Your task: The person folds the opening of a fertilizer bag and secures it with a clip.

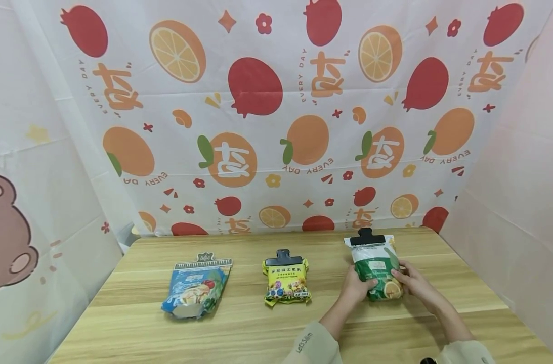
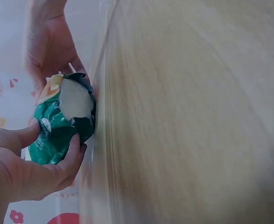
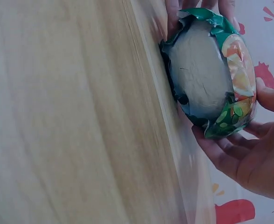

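At the table's right side stands a green and white bag (image 1: pixel 376 265), an orange printed low on its front and a black clip (image 1: pixel 366 237) across its top. My left hand (image 1: pixel 355 289) grips its left side, thumb on the front. On the opposite side my right hand (image 1: pixel 419 289) holds it, thumb also on the front. The left wrist view shows the fingers of my left hand (image 2: pixel 38 175) curled round the bag. In the right wrist view, the bag's pale underside (image 3: pixel 200 70) faces the camera, and my right hand (image 3: pixel 258 154) cups its edge.
A yellow bag (image 1: pixel 287 283) with a dark clip (image 1: pixel 283 258) lies mid-table. To its left is a blue bag (image 1: pixel 194 290) with a patterned grey clip (image 1: pixel 205 260). Behind the wooden table (image 1: pixel 240 333) hangs a fruit-print curtain (image 1: pixel 276 182).
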`<state>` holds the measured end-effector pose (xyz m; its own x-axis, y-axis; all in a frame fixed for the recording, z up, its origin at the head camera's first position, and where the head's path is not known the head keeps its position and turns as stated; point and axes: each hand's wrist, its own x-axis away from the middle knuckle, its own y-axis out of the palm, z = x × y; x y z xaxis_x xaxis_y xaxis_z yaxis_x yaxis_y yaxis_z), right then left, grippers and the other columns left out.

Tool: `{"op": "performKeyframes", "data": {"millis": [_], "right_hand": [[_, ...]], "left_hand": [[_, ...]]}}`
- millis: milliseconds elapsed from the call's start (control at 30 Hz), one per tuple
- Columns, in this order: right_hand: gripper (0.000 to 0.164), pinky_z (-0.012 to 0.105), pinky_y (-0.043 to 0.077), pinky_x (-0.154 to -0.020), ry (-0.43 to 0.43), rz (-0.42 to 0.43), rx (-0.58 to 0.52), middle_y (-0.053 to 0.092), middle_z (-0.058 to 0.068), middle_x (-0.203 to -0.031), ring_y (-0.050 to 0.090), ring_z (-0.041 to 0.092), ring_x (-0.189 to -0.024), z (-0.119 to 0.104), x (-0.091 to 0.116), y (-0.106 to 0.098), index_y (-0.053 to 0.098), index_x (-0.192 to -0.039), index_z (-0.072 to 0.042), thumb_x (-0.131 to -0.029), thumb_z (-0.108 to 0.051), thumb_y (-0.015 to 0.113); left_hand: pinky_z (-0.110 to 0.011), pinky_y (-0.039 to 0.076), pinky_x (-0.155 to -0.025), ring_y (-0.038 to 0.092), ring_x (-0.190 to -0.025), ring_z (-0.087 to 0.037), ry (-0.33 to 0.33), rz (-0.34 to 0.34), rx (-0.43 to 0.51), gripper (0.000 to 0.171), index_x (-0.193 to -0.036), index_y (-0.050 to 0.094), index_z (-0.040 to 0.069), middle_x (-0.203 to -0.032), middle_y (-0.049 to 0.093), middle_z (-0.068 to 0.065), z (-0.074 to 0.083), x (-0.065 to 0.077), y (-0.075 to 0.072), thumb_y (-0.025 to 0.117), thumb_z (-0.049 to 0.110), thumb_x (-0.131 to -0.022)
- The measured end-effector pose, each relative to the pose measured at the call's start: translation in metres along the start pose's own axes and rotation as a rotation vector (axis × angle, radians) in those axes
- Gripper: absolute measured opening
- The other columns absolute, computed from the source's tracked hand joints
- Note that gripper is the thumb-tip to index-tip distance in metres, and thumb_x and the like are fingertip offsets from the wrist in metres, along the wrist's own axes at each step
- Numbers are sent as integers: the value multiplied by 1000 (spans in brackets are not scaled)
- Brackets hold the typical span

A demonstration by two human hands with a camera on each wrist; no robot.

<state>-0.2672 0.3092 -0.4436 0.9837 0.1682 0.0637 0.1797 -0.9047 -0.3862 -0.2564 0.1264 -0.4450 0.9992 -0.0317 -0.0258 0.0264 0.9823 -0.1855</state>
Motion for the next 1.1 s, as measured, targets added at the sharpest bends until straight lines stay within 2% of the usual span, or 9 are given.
{"op": "performKeyframes", "data": {"millis": [267, 433, 533, 667, 733, 900, 1033, 1100], "right_hand": [[58, 30, 42, -61, 69, 4, 64, 44, 28, -116, 50, 20, -84, -1, -1, 0, 24, -134, 12, -98, -29, 44], [58, 33, 45, -61, 108, 8, 78, 45, 28, -116, 50, 20, -84, -1, -2, 1, 26, -133, 13, -98, -31, 43], [59, 33, 46, -62, 126, 14, 83, 45, 28, -115, 51, 21, -85, -2, -3, 3, 27, -133, 14, -98, -31, 42], [62, 36, 48, -66, 166, 20, 111, 42, 33, -119, 52, 27, -92, -2, -4, 5, 26, -133, 16, -98, -34, 41], [64, 37, 49, -68, 183, 19, 125, 40, 35, -121, 52, 29, -95, -2, -5, 6, 25, -133, 17, -98, -35, 39], [65, 39, 49, -68, 194, 26, 120, 40, 35, -121, 53, 31, -94, -3, -8, 6, 24, -134, 16, -98, -37, 38], [65, 39, 49, -68, 188, 34, 124, 40, 35, -122, 53, 31, -95, -2, -9, 6, 25, -133, 15, -98, -37, 39], [65, 39, 49, -68, 183, 41, 127, 40, 35, -122, 53, 30, -95, -2, -10, 6, 26, -133, 16, -98, -38, 39]], "left_hand": [[-38, 45, -85, 55, -94, -25, -47, -4, 72, 39, -109, 50, -8, -96, 57, -11, 0, 3, 0, 71, 6, -80], [-34, 51, -70, 58, -78, -21, -69, 10, 57, 32, -102, 54, -8, -85, 57, -9, 0, 4, 1, 71, 10, -81], [-37, 50, -74, 58, -83, -26, -80, 34, 36, 39, -108, 52, -10, -92, 58, -14, -1, 5, 2, 71, 12, -81], [-44, 44, -88, 53, -101, -34, -109, 63, 0, 56, -122, 44, -12, -111, 55, -24, -4, 6, 5, 71, 15, -81], [-46, 45, -85, 54, -100, -35, -124, 61, -8, 57, -125, 43, -12, -114, 53, -26, -4, 6, 5, 70, 16, -82], [-45, 46, -83, 55, -96, -33, -109, 52, -44, 51, -121, 47, -11, -111, 55, -24, -2, 5, 4, 68, 17, -84], [-45, 44, -87, 54, -99, -33, -98, 48, -52, 49, -120, 48, -11, -109, 55, -23, -2, 4, 4, 67, 17, -84], [-42, 50, -77, 58, -85, -29, -103, 42, -36, 49, -121, 48, -11, -105, 56, -23, -3, 3, 4, 67, 16, -85]]}}
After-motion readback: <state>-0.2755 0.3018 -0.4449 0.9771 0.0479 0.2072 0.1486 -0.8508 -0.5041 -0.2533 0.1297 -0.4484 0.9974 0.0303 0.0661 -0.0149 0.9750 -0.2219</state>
